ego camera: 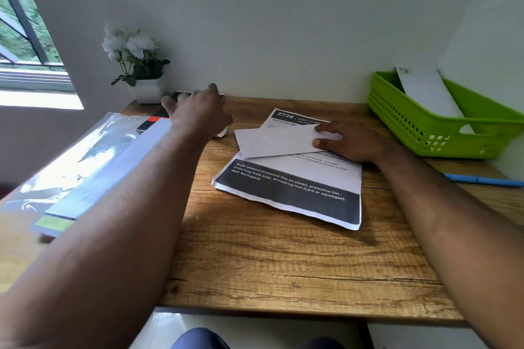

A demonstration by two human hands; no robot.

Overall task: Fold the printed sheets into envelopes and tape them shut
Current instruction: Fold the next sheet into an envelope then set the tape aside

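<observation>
Right hand (350, 140) flat, pressing folded flap onto printed sheet (286, 187); untaped. Left hand (198, 113), fingers spread, reaching toward desk's back edge. One folded sheet (428, 93) in green basket (402, 122).

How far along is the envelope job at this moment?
Done: one folded white piece stands in the green basket, seemingly finished. In hand: the right hand presses a folded flap down on the printed sheet, which is only partly folded, its bottom part flat; the left hand reaches toward the desk's back edge, where what it is after is hidden. Left: remaining folds and taping.
</observation>
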